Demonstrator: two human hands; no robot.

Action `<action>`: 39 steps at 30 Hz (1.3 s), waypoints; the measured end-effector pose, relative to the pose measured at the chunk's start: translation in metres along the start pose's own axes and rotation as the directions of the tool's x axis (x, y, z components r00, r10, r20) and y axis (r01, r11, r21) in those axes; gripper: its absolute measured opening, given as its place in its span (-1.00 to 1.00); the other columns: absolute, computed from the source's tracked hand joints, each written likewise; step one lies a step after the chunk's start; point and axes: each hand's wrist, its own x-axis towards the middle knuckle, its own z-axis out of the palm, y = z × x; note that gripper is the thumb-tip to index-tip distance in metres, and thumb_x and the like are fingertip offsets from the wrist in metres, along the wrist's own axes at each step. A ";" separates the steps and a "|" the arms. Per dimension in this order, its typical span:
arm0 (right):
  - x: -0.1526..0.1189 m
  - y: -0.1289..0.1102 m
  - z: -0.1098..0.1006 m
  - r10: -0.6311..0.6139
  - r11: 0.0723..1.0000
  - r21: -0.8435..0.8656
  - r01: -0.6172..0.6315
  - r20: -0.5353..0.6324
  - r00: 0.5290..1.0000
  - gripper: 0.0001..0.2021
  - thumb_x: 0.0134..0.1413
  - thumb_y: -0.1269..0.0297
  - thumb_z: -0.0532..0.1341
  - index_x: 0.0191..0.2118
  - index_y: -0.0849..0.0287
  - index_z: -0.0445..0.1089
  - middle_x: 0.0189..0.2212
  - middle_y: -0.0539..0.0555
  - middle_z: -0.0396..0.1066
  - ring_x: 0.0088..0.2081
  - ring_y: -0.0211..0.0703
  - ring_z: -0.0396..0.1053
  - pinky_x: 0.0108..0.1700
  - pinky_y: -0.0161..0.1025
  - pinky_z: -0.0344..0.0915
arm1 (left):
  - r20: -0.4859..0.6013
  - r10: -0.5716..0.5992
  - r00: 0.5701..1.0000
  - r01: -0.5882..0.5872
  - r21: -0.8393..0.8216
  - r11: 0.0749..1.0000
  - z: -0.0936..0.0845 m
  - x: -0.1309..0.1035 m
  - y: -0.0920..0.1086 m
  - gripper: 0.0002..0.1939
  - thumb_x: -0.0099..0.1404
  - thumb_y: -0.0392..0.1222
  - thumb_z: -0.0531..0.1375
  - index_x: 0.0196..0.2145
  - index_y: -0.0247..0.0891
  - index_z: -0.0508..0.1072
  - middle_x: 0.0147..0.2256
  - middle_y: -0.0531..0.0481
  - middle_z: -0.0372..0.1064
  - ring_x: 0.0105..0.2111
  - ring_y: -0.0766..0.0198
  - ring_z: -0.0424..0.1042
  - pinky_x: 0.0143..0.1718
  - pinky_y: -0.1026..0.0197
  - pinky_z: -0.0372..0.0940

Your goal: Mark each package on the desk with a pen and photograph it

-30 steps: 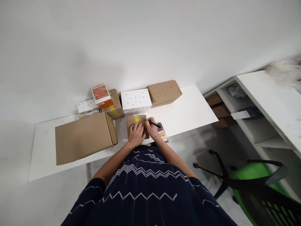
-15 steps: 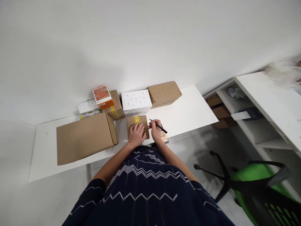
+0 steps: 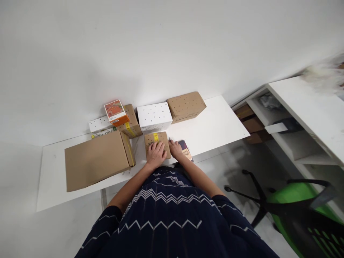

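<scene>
White tabletop [image 3: 209,123] runs along a pale wall [image 3: 172,53]. On it, the small taped cardboard carton [image 3: 161,137] sits under the left hand [image 3: 156,154], whose fingers lie slightly spread. Just beside it, the right hand [image 3: 176,149] pinches a dark pen [image 3: 170,139] (only a short end shows). Right of that hand lies a dark flat item [image 3: 183,144]; beyond both stands a dotted white box [image 3: 154,113].

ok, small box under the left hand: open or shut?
Shut, as far as visible: the small box's top lies flat, with yellow tape on it. The left hand hides part.
</scene>
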 end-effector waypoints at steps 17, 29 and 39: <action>-0.070 0.052 0.020 0.480 0.857 0.229 -0.462 -0.025 0.877 -0.18 0.06 -0.03 0.29 0.38 0.09 0.02 0.24 0.31 0.11 0.19 0.28 0.15 0.08 0.08 0.22 | 0.020 -0.013 1.000 0.013 -0.009 1.000 -0.003 0.001 0.001 -0.58 0.38 -0.09 0.06 0.12 -0.23 0.44 0.17 -0.09 0.38 0.17 -0.04 0.29 0.18 -0.10 0.13; -0.066 0.055 -0.005 0.461 0.440 0.809 -0.390 0.169 0.871 -0.31 -0.05 0.14 0.27 0.25 0.14 0.21 0.05 0.26 0.37 0.05 0.13 0.34 -0.03 0.00 0.35 | 0.015 -0.011 1.000 0.012 -0.010 1.000 -0.002 0.001 0.000 -0.57 0.38 -0.09 0.06 0.14 -0.19 0.43 0.17 -0.10 0.38 0.18 -0.04 0.28 0.19 -0.10 0.12; -0.093 0.019 -0.074 -0.068 -0.421 0.884 -0.202 0.191 0.979 -0.32 0.16 -0.21 -0.12 0.09 0.25 0.32 0.07 0.35 0.44 -0.04 0.08 0.48 -0.07 0.06 0.44 | 0.003 0.005 1.000 -0.005 0.010 1.000 -0.001 0.001 0.000 -0.56 0.39 -0.08 0.05 0.16 -0.22 0.41 0.19 -0.13 0.35 0.19 -0.04 0.26 0.19 -0.10 0.13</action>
